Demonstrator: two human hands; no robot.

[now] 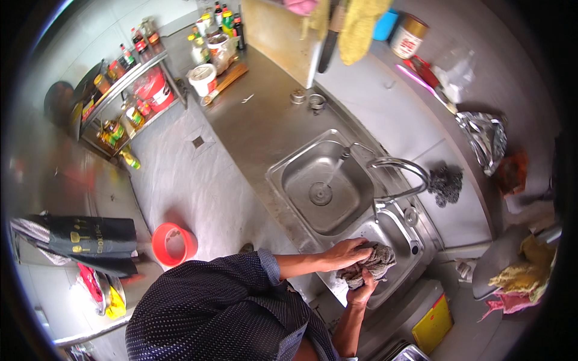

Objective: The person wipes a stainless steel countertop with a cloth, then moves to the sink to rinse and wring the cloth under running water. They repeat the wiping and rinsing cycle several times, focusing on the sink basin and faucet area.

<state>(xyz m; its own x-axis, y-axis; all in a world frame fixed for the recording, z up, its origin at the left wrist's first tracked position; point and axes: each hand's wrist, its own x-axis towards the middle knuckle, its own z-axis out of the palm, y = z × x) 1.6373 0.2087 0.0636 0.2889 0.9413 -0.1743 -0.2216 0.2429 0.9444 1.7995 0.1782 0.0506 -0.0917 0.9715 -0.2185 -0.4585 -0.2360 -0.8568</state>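
My left hand grips the upper side of a bunched grey-brown cloth, which looks wet. From below, my right hand holds the same cloth. Both hands are over the near edge of the right basin of a stainless steel double sink. A chrome gooseneck faucet arches beside the basins. Water runs from a nozzle into the other basin, towards its drain. The cloth hides parts of my fingers.
A red bucket stands on the floor to the left. On the steel counter are a white tub, bottles and two small metal strainers. A dark mesh scourer is by the wall. A metal rack holds bottles.
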